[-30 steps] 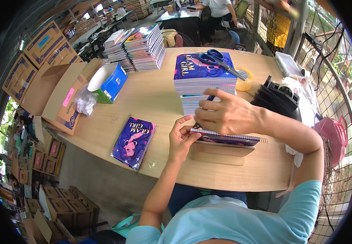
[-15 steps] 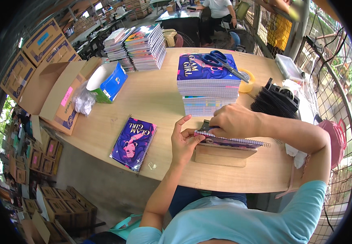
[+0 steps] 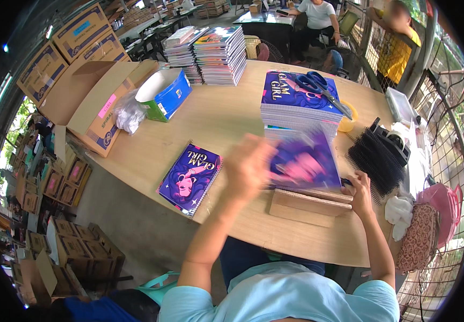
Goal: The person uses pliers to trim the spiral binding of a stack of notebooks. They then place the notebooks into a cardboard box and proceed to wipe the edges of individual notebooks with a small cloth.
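My left hand (image 3: 250, 166), smeared by motion, grips the left edge of a purple spiral notebook (image 3: 304, 163). The notebook is tilted and blurred above a wooden block stand (image 3: 309, 206). At the right end of that stand, my right hand (image 3: 359, 194) is closed around a small tool with a dark blue handle (image 3: 345, 183); most of the tool is hidden. Another purple notebook (image 3: 190, 178), spiral-bound, lies flat on the table to the left. Behind the held notebook stands a tall stack of matching purple covers and pages (image 3: 299, 112), topped by blue-handled scissors (image 3: 323, 92).
Black spiral coils (image 3: 376, 161) and a yellow tape roll (image 3: 348, 116) sit at the right. Left are an open carton (image 3: 95, 112), a plastic bag (image 3: 129, 111) and a blue-green box (image 3: 170, 95). Book stacks (image 3: 221, 56) stand behind. A pink bag (image 3: 438, 206) hangs beside the wire fence.
The notebook has been lifted off the wooden stand and turned cover-up by my left hand. My right hand has moved away from it to the right with the tool. The view has shifted.
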`<state>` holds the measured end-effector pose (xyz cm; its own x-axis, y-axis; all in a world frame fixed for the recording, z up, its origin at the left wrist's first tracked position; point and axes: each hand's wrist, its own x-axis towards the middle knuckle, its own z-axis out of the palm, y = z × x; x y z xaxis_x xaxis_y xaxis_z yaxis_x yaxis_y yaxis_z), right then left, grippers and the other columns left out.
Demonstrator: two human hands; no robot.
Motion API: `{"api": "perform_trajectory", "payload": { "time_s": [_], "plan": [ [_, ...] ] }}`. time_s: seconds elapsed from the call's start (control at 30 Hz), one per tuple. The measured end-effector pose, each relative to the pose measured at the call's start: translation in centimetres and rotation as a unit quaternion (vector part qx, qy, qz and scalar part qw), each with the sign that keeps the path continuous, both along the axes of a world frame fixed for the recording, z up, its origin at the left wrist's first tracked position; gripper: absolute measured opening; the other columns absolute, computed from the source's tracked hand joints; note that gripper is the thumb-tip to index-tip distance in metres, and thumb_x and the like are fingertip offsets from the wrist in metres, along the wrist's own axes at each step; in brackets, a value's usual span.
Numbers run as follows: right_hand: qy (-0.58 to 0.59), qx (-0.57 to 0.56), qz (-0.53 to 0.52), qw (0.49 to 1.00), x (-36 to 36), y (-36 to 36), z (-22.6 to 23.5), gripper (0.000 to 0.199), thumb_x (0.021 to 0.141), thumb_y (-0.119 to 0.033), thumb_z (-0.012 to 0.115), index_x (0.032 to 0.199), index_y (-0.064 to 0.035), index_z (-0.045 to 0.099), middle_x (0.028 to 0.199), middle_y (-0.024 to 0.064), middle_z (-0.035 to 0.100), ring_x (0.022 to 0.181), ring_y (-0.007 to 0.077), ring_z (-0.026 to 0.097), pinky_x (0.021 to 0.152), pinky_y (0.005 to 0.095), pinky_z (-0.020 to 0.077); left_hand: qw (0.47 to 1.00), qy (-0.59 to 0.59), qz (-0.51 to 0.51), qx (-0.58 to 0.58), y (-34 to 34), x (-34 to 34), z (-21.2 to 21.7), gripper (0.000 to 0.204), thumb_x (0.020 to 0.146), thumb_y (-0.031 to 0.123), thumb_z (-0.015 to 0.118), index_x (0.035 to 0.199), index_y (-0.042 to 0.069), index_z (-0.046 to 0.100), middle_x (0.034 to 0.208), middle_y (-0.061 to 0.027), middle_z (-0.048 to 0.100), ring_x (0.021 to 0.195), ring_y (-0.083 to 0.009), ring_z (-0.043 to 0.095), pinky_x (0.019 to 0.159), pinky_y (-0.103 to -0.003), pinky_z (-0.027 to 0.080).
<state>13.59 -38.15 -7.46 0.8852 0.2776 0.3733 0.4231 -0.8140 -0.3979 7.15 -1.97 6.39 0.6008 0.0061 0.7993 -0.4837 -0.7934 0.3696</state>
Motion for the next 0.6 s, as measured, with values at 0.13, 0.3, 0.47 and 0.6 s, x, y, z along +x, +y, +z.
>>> {"api": "perform_trajectory", "payload": {
  "time_s": [0.13,0.3,0.47,0.6],
  "plan": [
    [-0.028,0.070,-0.024,0.997,-1.2,0.1,3.9,0.041,0.074,-0.009,0.078,0.112,-0.0007,0.067,0.124,0.0175,0.054,0.106,0.0340,0.053,0.093,0.0418,0.0462,0.965,0.060,0.186,-0.175,13.9,-1.3,0.1,0.025,0.097,0.015,0.055,0.107,-0.004,0.067,0.098,-0.0190,0.070,0.086,-0.0261,0.068,0.078,-0.035,0.051],
    [-0.072,0.079,0.008,0.994,-1.1,1.6,6.5,0.036,0.075,-0.005,0.077,0.109,-0.0025,0.068,0.122,0.0163,0.055,0.108,0.0327,0.055,0.090,0.0407,0.0492,0.873,0.266,0.389,-0.124,21.2,-3.5,-7.3,0.023,0.093,0.025,0.058,0.106,0.012,0.073,0.096,-0.0182,0.069,0.089,-0.0359,0.066,0.079,-0.043,0.051],
    [-0.094,0.090,0.021,0.991,-1.0,3.3,8.4,0.036,0.074,-0.004,0.076,0.109,-0.0042,0.069,0.121,0.0150,0.055,0.108,0.0322,0.057,0.090,0.0403,0.0508,0.843,0.304,0.437,-0.076,23.5,-3.8,-13.3,0.020,0.089,0.025,0.066,0.106,0.020,0.074,0.101,-0.0139,0.070,0.090,-0.0346,0.067,0.078,-0.044,0.053],
    [-0.136,0.095,0.008,0.986,-1.0,4.2,11.3,0.036,0.076,-0.004,0.074,0.111,-0.0054,0.068,0.121,0.0149,0.056,0.109,0.0314,0.057,0.090,0.0394,0.0507,0.850,0.281,0.447,0.000,23.6,-3.7,-13.6,0.027,0.087,0.023,0.068,0.113,0.017,0.071,0.113,-0.0153,0.065,0.102,-0.0335,0.062,0.086,-0.044,0.050]
  ]
}}
